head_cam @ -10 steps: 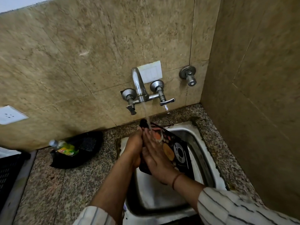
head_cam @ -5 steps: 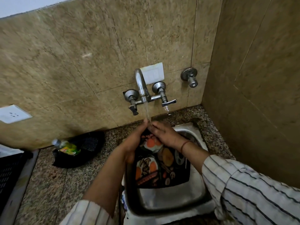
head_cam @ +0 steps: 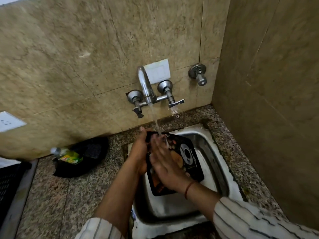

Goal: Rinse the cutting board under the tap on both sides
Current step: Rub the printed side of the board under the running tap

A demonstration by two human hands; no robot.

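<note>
Over the sink (head_cam: 222, 171), you hold the cutting board (head_cam: 187, 158) tipped up on its edge, with its top corner right under the water from the tap (head_cam: 144, 85). The side with the pictures faces you, and water runs down it. Your left hand (head_cam: 138, 152) grips the board's left edge, fingers curled around it. Your right hand (head_cam: 164, 163) lies flat and open on the picture side, rubbing it, not gripping.

You look to be partway through. The picture side is getting its rinse now. The back side is hidden, so you cannot tell if it is wet or clean; it may need its turn next.

You have little room. The sink is small, and the board fills much of it. The back wall is close behind the tap, and the side wall (head_cam: 269, 100) stands near on your right. On your left the stone counter (head_cam: 51, 195) is open, except for a black bag (head_cam: 82, 157) with a bottle (head_cam: 69, 156) on it.
</note>
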